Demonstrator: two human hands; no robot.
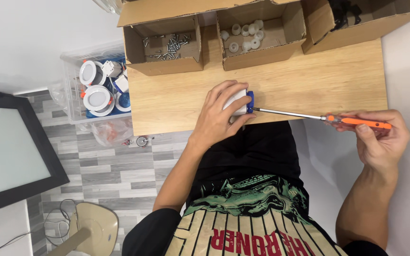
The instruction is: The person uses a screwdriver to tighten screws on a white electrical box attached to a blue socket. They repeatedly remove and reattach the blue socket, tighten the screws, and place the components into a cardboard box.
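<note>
While the left hand (219,116) cups a small white-and-blue lamp housing (243,102) on the wooden board (309,80), light rigid plastic best gripped around its rim, the right hand (380,140) pinches the orange screwdriver (357,122), tip at the housing.

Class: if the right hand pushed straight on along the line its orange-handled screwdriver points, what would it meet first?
Probably the small white-and-blue plastic part under the left hand; the right hand's orange-handled screwdriver already has its tip there.

The wooden tabletop (309,80) lies bare between the cardboard boxes (257,35) along its far edge and the near edge, open to a hand. The screwdriver (319,117) spans the near right portion. The plastic bin (96,85) blocks the left side.
</note>
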